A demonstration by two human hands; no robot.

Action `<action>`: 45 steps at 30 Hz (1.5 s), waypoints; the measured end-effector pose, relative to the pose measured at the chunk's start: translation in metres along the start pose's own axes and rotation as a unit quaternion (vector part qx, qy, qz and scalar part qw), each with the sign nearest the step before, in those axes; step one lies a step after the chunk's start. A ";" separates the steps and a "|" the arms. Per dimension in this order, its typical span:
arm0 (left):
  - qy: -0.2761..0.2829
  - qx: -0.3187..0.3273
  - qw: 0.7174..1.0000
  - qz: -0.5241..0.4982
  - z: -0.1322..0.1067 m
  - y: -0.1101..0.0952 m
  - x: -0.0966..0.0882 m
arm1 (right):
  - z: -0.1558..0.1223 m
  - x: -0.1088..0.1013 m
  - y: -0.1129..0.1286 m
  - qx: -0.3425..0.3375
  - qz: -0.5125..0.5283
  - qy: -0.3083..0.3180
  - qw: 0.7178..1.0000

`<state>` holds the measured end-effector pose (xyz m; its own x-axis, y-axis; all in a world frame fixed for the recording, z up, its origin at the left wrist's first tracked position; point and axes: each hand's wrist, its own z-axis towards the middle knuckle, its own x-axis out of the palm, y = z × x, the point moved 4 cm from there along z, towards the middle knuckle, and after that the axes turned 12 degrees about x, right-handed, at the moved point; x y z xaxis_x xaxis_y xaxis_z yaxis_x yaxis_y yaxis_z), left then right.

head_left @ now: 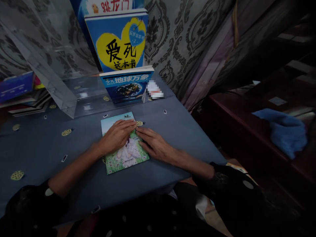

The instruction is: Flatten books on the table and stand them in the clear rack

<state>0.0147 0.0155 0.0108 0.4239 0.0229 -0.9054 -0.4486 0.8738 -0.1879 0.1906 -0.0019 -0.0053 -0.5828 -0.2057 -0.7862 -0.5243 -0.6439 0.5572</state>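
Observation:
A thin book (128, 161) with a light blue and green illustrated cover lies flat on the table in front of me. My left hand (118, 135) rests palm down across its upper middle, fingers stretched out toward the right and covering part of the picture. At the book's right edge lies my right hand (156, 144), fingers extended over the cover, their tips close to those of the left. Neither hand grips anything.
Behind the book, a clear acrylic stand (56, 79) holds upright books, among them a blue one with a yellow heart (118, 42) and one showing a globe (127, 87). Stacked books (22, 89) lie left. A blue cloth (286, 131) sits on dark red furniture at right.

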 end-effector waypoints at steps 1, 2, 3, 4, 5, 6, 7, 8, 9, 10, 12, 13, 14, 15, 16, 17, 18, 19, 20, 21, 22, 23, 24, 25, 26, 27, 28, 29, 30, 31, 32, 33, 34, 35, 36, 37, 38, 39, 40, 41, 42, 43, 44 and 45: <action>-0.002 0.003 1.000 0.001 0.000 -0.001 0.000 | -0.002 0.000 0.001 0.002 0.001 0.002 1.000; -0.004 0.006 1.000 0.003 -0.001 -0.003 0.000 | -0.003 0.000 0.001 0.004 0.002 0.002 1.000; -0.006 0.009 1.000 0.004 -0.001 -0.004 0.001 | -0.005 -0.001 0.002 0.006 0.003 0.003 1.000; -0.006 0.009 1.000 0.005 -0.002 -0.005 0.001 | -0.007 -0.002 0.004 0.009 0.003 0.004 1.000; -0.005 0.009 1.000 0.006 -0.002 -0.007 0.002 | -0.008 -0.003 0.005 0.010 0.002 0.006 1.000; -0.003 0.009 1.000 0.006 -0.003 -0.008 0.002 | -0.010 -0.003 0.006 0.010 0.001 0.009 1.000; -0.002 0.010 1.000 0.006 -0.003 -0.010 0.002 | -0.012 -0.004 0.008 0.010 -0.001 0.011 1.000; -0.001 0.012 1.000 0.005 -0.003 -0.012 0.002 | -0.014 -0.005 0.009 0.009 -0.002 0.012 1.000; 0.001 0.013 1.000 0.003 -0.004 -0.013 0.002 | -0.015 -0.006 0.010 0.008 -0.002 0.013 1.000; 0.004 0.015 1.000 0.001 -0.004 -0.015 0.002 | -0.017 -0.006 0.011 0.007 -0.001 0.013 1.000; 0.014 0.012 1.000 -0.004 -0.005 -0.018 0.002 | -0.021 -0.006 0.012 0.008 0.000 0.014 1.000; 0.019 0.010 1.000 -0.006 -0.005 -0.020 0.002 | -0.023 -0.006 0.013 0.008 0.000 0.015 1.000; 0.022 0.009 1.000 -0.009 -0.005 -0.022 0.002 | -0.024 -0.006 0.014 0.008 0.000 0.017 1.000; 0.022 0.009 1.000 -0.011 -0.006 -0.023 0.002 | -0.026 -0.006 0.015 0.008 0.000 0.019 1.000; 0.021 0.010 1.000 -0.014 -0.006 -0.025 0.002 | -0.028 -0.007 0.016 0.009 0.002 0.020 1.000; 0.020 0.011 1.000 -0.016 -0.006 -0.027 0.002 | -0.030 -0.007 0.017 0.010 0.004 0.020 1.000; 0.019 0.013 1.000 -0.018 -0.006 -0.029 0.001 | -0.032 -0.008 0.018 0.012 0.006 0.020 1.000; 0.018 0.014 1.000 -0.021 -0.006 -0.031 0.001 | -0.034 -0.009 0.019 0.016 0.007 0.021 1.000; 0.018 0.015 0.999 -0.022 -0.006 -0.033 0.001 | -0.035 -0.009 0.020 0.019 0.006 0.021 1.000; 0.018 0.016 0.999 -0.023 -0.006 -0.035 0.001 | -0.037 -0.010 0.021 0.022 0.004 0.023 1.000; 0.019 0.018 0.999 -0.023 -0.007 -0.037 0.001 | -0.039 -0.010 0.022 0.022 0.002 0.025 0.999; 0.020 0.019 0.999 -0.024 -0.007 -0.040 0.001 | -0.041 -0.011 0.023 0.021 0.000 0.029 0.999; 0.021 0.019 0.999 -0.024 -0.007 -0.042 0.001 | -0.043 -0.011 0.024 0.020 0.000 0.033 0.999; 0.023 0.019 0.999 -0.026 -0.008 -0.044 0.000 | -0.045 -0.012 0.025 0.017 0.001 0.035 0.999; 0.025 0.019 0.999 -0.028 -0.009 -0.047 0.001 | -0.047 -0.012 0.026 0.015 0.003 0.036 0.999; 0.027 0.018 0.999 -0.030 -0.010 -0.049 0.001 | -0.049 -0.012 0.027 0.015 0.004 0.037 0.999; 0.029 0.016 0.999 -0.033 -0.011 -0.052 0.001 | -0.052 -0.012 0.028 0.016 0.004 0.036 0.999; 0.032 0.015 0.999 -0.036 -0.012 -0.055 0.001 | -0.054 -0.013 0.029 0.016 0.003 0.035 0.999; 0.035 0.015 0.999 -0.039 -0.012 -0.057 0.001 | -0.057 -0.013 0.030 0.015 0.002 0.034 0.999; 0.037 0.015 0.998 -0.041 -0.013 -0.060 0.002 | -0.060 -0.013 0.031 0.014 0.000 0.033 0.999; 0.038 0.016 0.998 -0.041 -0.014 -0.063 0.002 | -0.063 -0.013 0.033 0.011 -0.001 0.032 0.999; 0.038 0.018 0.998 -0.042 -0.015 -0.066 0.002 | -0.066 -0.013 0.034 0.007 -0.001 0.030 1.000; 0.037 0.019 0.998 -0.043 -0.016 -0.069 0.002 | -0.069 -0.013 0.035 0.005 -0.001 0.030 1.000; 0.036 0.019 0.998 -0.044 -0.016 -0.071 0.003 | -0.072 -0.013 0.037 0.003 0.001 0.029 1.000; 0.036 0.018 0.998 -0.046 -0.017 -0.074 0.003 | -0.075 -0.013 0.038 0.004 0.003 0.027 1.000; 0.036 0.018 0.998 -0.049 -0.018 -0.077 0.003 | -0.079 -0.012 0.039 0.006 0.005 0.024 1.000; 0.038 0.019 0.998 -0.052 -0.019 -0.080 0.003 | -0.082 -0.012 0.040 0.006 0.007 0.020 1.000; 0.039 0.021 0.998 -0.053 -0.020 -0.083 0.003 | -0.085 -0.011 0.041 0.006 0.010 0.014 1.000; 0.040 0.023 0.998 -0.053 -0.021 -0.086 0.003 | -0.088 -0.011 0.043 0.005 0.011 0.009 1.000; 0.041 0.025 0.998 -0.051 -0.022 -0.089 0.003 | -0.091 -0.010 0.044 0.005 0.011 0.003 1.000; 0.041 0.026 0.998 -0.048 -0.023 -0.092 0.003 | -0.094 -0.010 0.045 0.004 0.010 0.000 1.000; 0.042 0.026 0.998 -0.044 -0.025 -0.095 0.003 | -0.095 -0.010 0.046 0.005 0.008 -0.001 1.000; 0.044 0.025 0.998 -0.038 -0.026 -0.098 0.003 | -0.097 -0.009 0.047 0.006 0.007 0.000 1.000; 0.046 0.025 0.998 -0.030 -0.027 -0.101 0.004 | -0.098 -0.009 0.047 0.007 0.007 0.000 1.000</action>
<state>0.0405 -0.0862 0.0158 0.3735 -0.0740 -0.9247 -0.3842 0.8950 -0.2268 0.2320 -0.1022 0.0022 -0.5892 -0.2150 -0.7788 -0.5245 -0.6314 0.5711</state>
